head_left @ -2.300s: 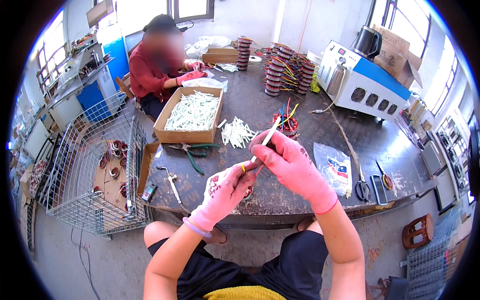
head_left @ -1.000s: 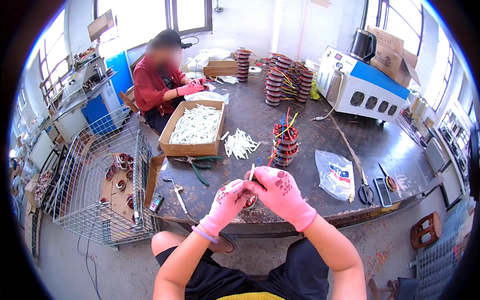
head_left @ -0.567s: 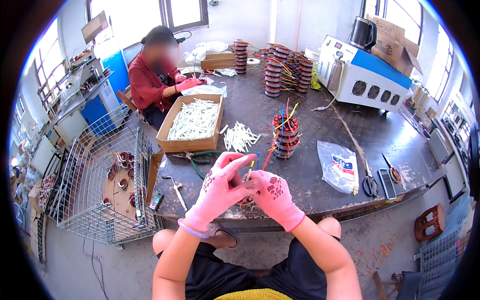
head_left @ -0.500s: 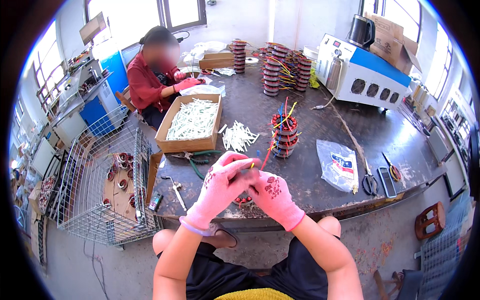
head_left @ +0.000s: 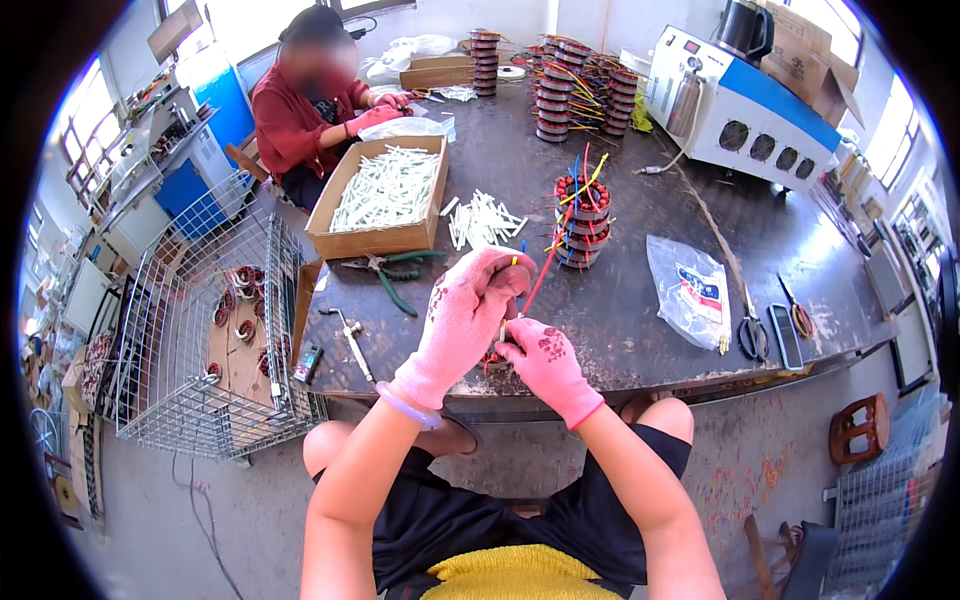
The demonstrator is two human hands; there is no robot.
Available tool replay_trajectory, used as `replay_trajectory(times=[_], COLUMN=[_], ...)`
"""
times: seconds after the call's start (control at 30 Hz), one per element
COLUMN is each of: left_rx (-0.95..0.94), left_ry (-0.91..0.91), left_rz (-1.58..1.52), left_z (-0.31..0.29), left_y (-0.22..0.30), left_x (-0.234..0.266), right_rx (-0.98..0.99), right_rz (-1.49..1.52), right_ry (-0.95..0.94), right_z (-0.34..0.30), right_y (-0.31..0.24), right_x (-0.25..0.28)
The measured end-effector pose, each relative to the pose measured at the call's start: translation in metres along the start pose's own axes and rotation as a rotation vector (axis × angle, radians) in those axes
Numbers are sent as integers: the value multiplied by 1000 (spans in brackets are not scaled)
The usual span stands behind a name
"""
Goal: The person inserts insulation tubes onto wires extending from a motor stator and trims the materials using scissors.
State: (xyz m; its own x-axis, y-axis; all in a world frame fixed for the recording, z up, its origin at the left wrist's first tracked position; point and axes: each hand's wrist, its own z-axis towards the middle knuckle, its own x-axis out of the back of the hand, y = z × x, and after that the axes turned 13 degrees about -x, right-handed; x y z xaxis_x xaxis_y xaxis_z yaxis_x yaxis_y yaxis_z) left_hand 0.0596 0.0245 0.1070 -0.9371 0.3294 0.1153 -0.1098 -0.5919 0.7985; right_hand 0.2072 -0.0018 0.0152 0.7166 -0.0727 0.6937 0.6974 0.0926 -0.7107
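Note:
Both my hands wear pink gloves and are together over the table's near edge. Closed in a pinch, my left hand holds the lead wires, with yellow and blue ends poking out above its fingers. A red wire slants up between the hands. Just below and to the right, my right hand pinches the lower part of the wires, by a small pale piece. Under the fingers a red-wound motor stator shows only in part. Beyond them stands a stack of stators with coloured leads.
A cardboard box of white sleeves is at left, loose sleeves beside it. Green-handled pliers, a torch, a plastic bag, scissors and a phone lie around. A co-worker sits far left.
My left hand has risen a little and my right hand sits lower, so they are further apart. The view has shifted slightly, and more of the red wire shows.

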Motion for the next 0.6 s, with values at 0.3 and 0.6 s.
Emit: replay_trajectory(times=[0.3, 0.6], left_rx=[-101, -34], left_ry=[315, -272], left_rz=[-45, 742], left_z=[-20, -76], left_y=[-21, -109], left_x=[12, 7], right_rx=[-127, 125], right_rz=[204, 55], right_ry=[-52, -57], right_z=[-13, 18], right_y=[29, 61], right_x=[10, -8])
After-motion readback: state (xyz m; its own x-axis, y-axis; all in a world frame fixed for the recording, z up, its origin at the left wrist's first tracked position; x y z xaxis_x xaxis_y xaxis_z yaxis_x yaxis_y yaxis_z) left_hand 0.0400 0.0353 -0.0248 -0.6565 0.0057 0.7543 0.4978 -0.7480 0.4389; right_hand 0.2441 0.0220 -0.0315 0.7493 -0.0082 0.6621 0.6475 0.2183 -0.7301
